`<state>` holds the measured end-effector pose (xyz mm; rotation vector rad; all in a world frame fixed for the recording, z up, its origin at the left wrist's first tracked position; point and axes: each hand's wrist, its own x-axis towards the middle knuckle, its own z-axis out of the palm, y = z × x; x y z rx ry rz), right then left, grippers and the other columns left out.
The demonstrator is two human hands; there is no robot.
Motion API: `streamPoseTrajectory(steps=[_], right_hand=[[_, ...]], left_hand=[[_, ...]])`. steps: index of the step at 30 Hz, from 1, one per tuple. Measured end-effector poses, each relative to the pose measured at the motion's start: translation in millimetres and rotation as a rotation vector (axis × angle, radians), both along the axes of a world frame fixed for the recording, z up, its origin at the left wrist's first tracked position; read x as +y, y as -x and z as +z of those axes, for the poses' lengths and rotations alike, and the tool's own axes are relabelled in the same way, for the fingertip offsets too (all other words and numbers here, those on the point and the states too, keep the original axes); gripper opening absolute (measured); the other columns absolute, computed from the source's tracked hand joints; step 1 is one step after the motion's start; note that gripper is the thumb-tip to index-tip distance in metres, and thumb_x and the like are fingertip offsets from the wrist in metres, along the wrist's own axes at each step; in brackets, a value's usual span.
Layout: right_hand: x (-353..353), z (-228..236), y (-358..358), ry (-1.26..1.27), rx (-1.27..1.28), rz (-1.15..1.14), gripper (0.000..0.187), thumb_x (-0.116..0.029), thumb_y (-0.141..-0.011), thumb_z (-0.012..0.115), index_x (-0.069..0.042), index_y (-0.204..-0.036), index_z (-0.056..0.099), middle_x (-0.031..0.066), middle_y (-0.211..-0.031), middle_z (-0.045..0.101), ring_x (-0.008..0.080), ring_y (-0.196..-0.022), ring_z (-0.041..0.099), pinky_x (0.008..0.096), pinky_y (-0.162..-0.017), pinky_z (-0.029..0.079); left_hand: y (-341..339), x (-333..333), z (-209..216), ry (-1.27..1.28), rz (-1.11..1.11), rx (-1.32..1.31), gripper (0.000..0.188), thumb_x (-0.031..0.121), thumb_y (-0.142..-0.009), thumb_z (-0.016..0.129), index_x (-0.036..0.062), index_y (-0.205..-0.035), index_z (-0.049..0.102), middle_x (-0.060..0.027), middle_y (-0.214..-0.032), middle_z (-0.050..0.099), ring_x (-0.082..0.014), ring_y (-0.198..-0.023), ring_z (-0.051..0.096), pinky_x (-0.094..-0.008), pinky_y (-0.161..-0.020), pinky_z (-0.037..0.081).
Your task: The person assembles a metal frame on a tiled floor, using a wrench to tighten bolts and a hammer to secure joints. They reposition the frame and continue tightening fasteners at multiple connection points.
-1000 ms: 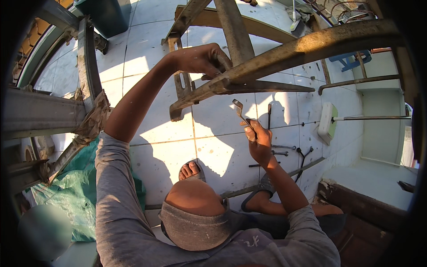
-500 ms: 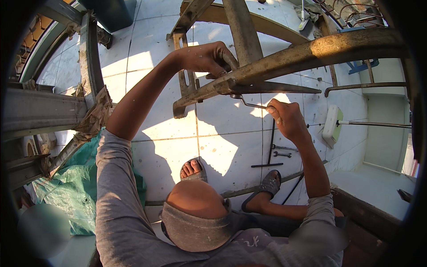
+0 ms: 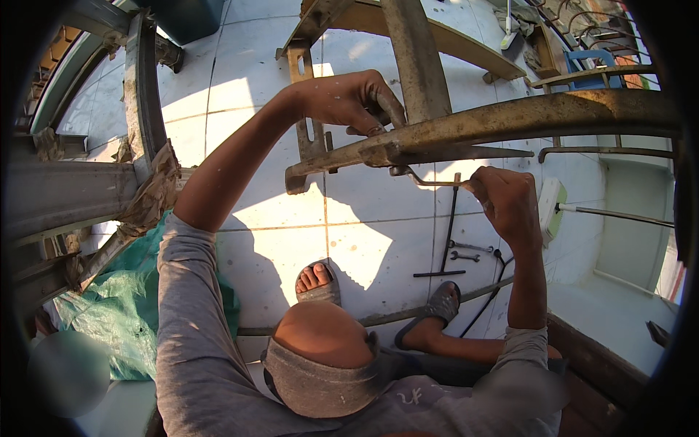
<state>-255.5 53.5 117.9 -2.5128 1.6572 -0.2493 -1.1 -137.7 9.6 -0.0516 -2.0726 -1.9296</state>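
Note:
A rusty metal frame stretches across the upper part of the view, a long bar meeting an upright post. At that joint my left hand reaches over the bar, thumb and fingers bent together against it; what they pinch is hidden. Below the bar, my right hand grips the end of an offset ring wrench. The wrench's ring end sits at the underside of the joint, and the fastener there cannot be made out. A slotted metal bracket stands at the bar's left end.
On the tiled floor lie a long T-shaped tool and an open-ended wrench, near my sandalled feet. Metal beams and green sheeting are at left. A green-and-white brush head with a long pole is at right.
My right hand has moved right and slightly down with the wrench, whose handle has swung. The frame's right side sits lower in view. My left hand stays at the joint.

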Motion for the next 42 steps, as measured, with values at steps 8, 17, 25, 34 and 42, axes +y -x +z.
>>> streamPoseTrajectory(steps=[8,17,25,34,42], right_hand=[[-4,-85,-1,0.263,-0.228,-0.056,0.030,-0.030,-0.083,0.075,-0.006,-0.074,0.059,0.0056,-0.063,0.058,0.0241,-0.053,0.058,0.0344,-0.048,0.044],[13,-227,-175,0.110,-1.916,-0.440,0.047,-0.040,-0.106,0.041,-0.001,-0.080,0.050,0.0009,-0.063,0.040,0.0114,-0.054,0.035,0.0280,-0.050,0.030],[6,-132,-279,-0.459,-2.640,-0.639,0.043,-0.041,-0.104,0.036,-0.012,-0.072,0.035,0.0025,-0.063,0.031,0.0144,-0.057,0.029,0.0292,-0.059,0.030],[-1,0,-264,-1.240,-3.095,-0.499,0.028,-0.013,-0.094,0.036,-0.016,-0.066,0.033,-0.0003,-0.058,0.024,0.0136,-0.055,0.024,0.0302,-0.060,0.029],[25,33,-171,-1.324,-3.674,-0.271,0.009,0.000,-0.090,0.044,-0.006,-0.084,0.047,-0.0009,-0.065,0.036,0.0101,-0.050,0.035,0.0241,-0.049,0.036]], left_hand=[[2,-4,-9,-0.070,0.003,0.025,0.028,-0.002,-0.080,0.071,-0.0057,-0.108,0.071,-0.0018,-0.061,0.063,-0.0053,-0.046,0.047,-0.0231,-0.043,0.038],[-5,-6,-27,-0.032,0.116,-0.065,0.027,0.002,-0.087,0.067,-0.0056,-0.113,0.063,-0.0028,-0.076,0.068,-0.0044,-0.058,0.054,-0.0231,-0.048,0.042],[-11,-5,42,0.126,-0.177,-0.296,0.022,0.016,-0.096,0.056,-0.0046,-0.100,0.061,-0.0008,-0.063,0.058,-0.0062,-0.052,0.051,-0.0244,-0.047,0.040],[5,-17,81,0.298,-0.185,-0.864,0.038,0.020,-0.096,0.053,-0.0011,-0.128,0.056,-0.0113,-0.101,0.068,-0.0144,-0.085,0.063,-0.0300,-0.075,0.053],[11,-6,104,0.121,-0.158,-0.990,0.039,0.021,-0.097,0.051,0.0023,-0.131,0.058,-0.0068,-0.117,0.067,-0.0133,-0.101,0.062,-0.0317,-0.095,0.049]])
